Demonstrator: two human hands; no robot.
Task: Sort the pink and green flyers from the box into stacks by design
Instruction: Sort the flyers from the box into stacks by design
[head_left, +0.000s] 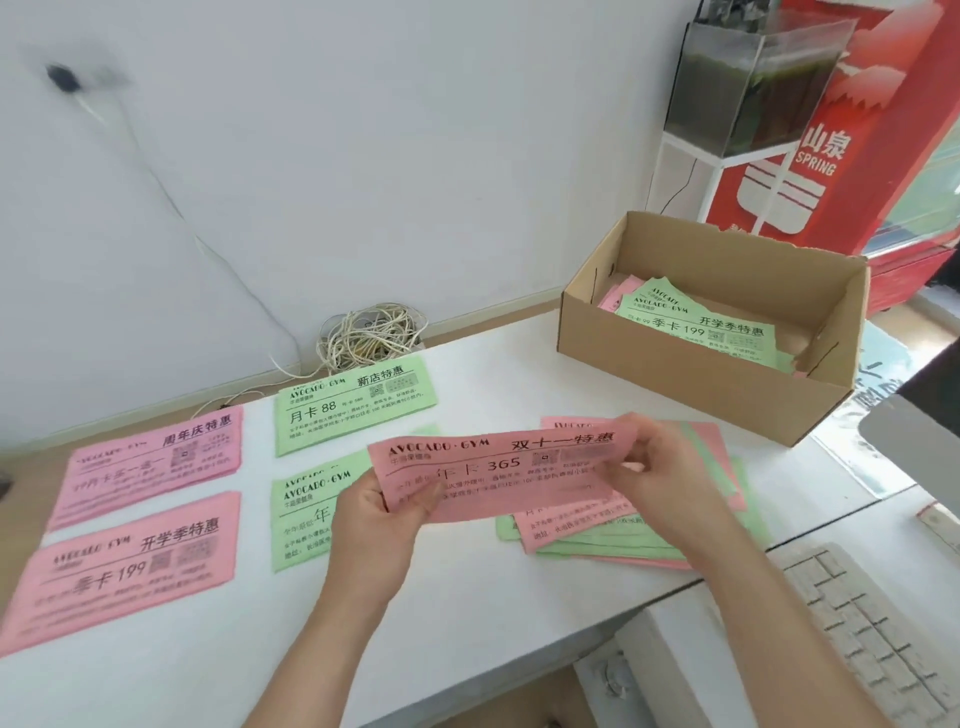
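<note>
Head view: both hands — left hand (382, 506), right hand (652, 470) — pinch one pink flyer (498, 475) above the counter (467, 613)

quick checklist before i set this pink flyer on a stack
1. Grip: left hand and right hand both pinch the pink flyer: ok.
2. Heading readable, 双十一特惠, 365: ok.
3. Matching pink stack: far pink stack reads 周年庆特惠, near pink stack reads 开学季特惠: not ok.
4. Near green stack heading, covered by the flyer: cannot tell.
5. Single sheet in hand: cannot tell.
</note>
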